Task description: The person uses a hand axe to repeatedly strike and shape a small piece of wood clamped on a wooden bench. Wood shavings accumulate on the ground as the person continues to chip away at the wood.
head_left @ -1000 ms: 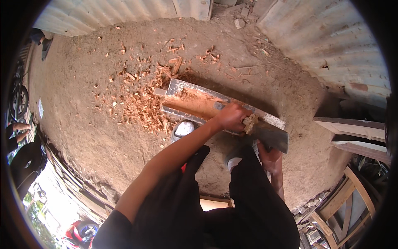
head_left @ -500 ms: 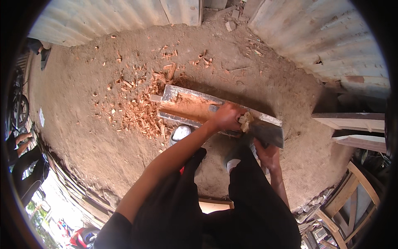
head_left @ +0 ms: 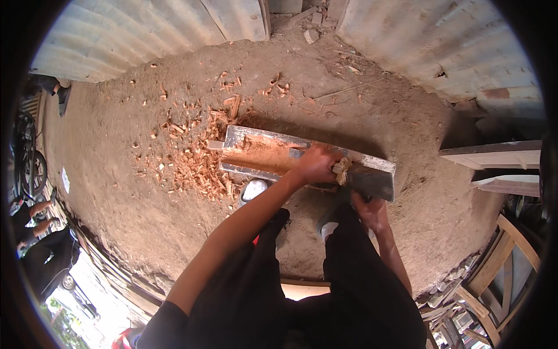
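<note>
A hollowed wooden block (head_left: 256, 155) with weathered edges lies slantwise on the dirt amid orange shavings (head_left: 195, 166). My left hand (head_left: 317, 164) is closed over its right part, gripping a tool's short handle with tan cord wrapping (head_left: 343, 166) at the head. The broad dark blade (head_left: 372, 185) extends rightward over the block's end. My right hand (head_left: 372, 213) is below the blade, touching its lower side, with fingers partly hidden; whether it grips is unclear. A small grey tool (head_left: 295, 152) rests on the block beside my left hand.
Corrugated metal sheets (head_left: 418, 46) line the far side. Boards (head_left: 494, 151) and wooden frames (head_left: 488, 279) stand at right. At left are a parked motorbike (head_left: 32, 168) and another person's hands (head_left: 40, 218). A white cylindrical object (head_left: 254, 189) sits beside my legs.
The view has shifted slightly, so the sheets and boards sit differently. The blade and both hands appear a little higher in the picture, their grip much the same.
</note>
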